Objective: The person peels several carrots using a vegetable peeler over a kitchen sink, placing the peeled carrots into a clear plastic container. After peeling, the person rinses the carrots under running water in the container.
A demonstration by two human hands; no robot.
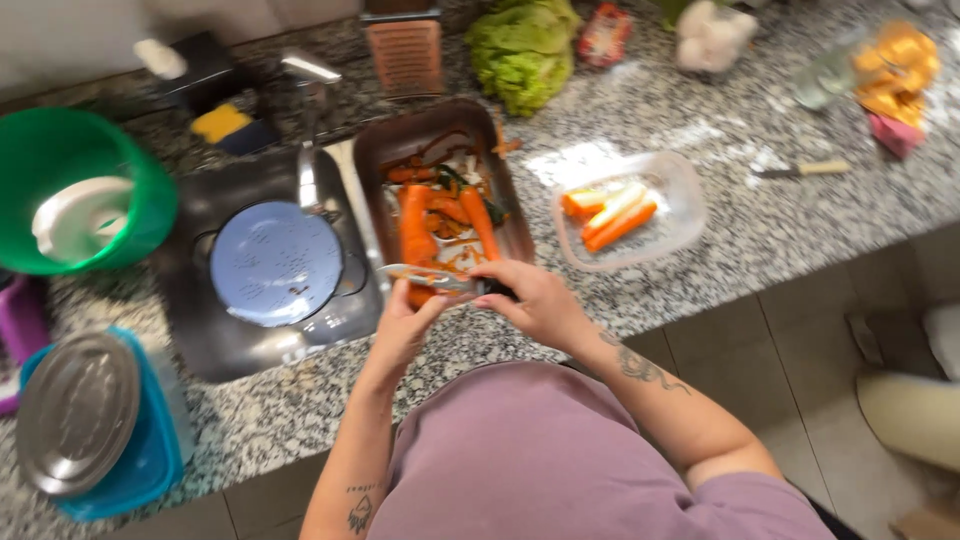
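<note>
Hands (470,305) w/ peeler (430,278) over carrot tray (372,150); sink (190,260) left, tub (690,200) right.

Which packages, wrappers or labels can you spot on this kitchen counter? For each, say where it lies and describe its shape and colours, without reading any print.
Small packet: back of the counter, right of the lettuce; flat, red with light markings, blurred.
Crumpled wrapper: far right of the counter; orange-yellow over a pink piece.
No signs or screens in view.
</note>
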